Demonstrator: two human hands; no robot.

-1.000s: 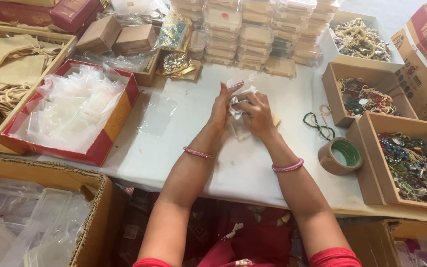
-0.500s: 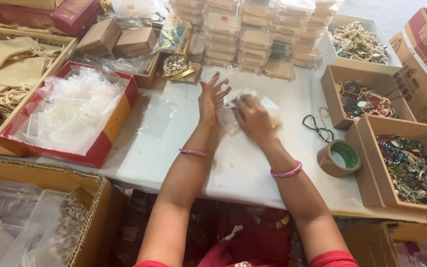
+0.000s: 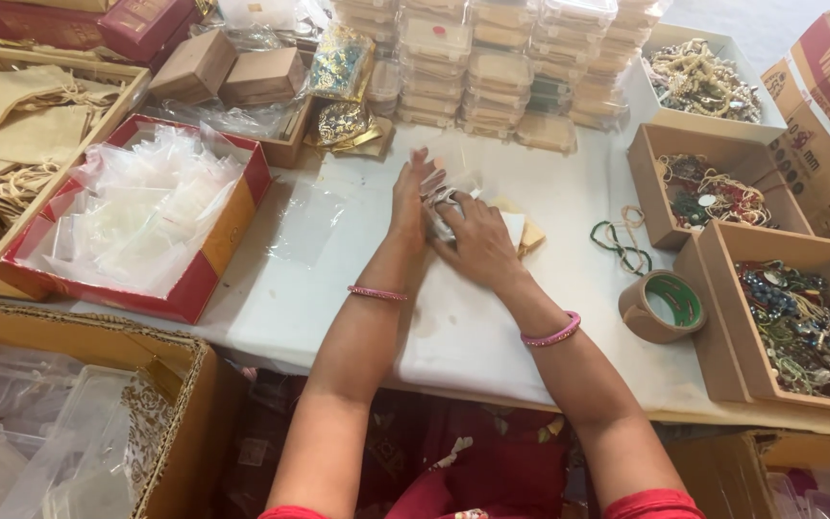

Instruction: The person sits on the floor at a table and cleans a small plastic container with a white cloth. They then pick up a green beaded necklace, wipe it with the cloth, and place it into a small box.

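My left hand (image 3: 408, 197) and my right hand (image 3: 473, 235) meet at the middle of the white table (image 3: 473, 327). Together they hold a small clear plastic pouch (image 3: 444, 197) pinched between the fingers of both. My right palm rests over a white card (image 3: 516, 229) lying flat, with a tan piece showing beneath it at the right. Pink bangles sit on both wrists. What is inside the pouch is hidden by my fingers.
A red box of clear pouches (image 3: 136, 211) stands at left, beige cloth bags (image 3: 12, 125) beyond it. Stacked clear cases (image 3: 492, 67) line the back. Boxes of bead jewellery (image 3: 799, 317) sit at right, next to a tape roll (image 3: 662, 305) and a green cord (image 3: 619, 242).
My hands lifted and spread the pouch half a second ago, then came back down; now both press close together over the white card.
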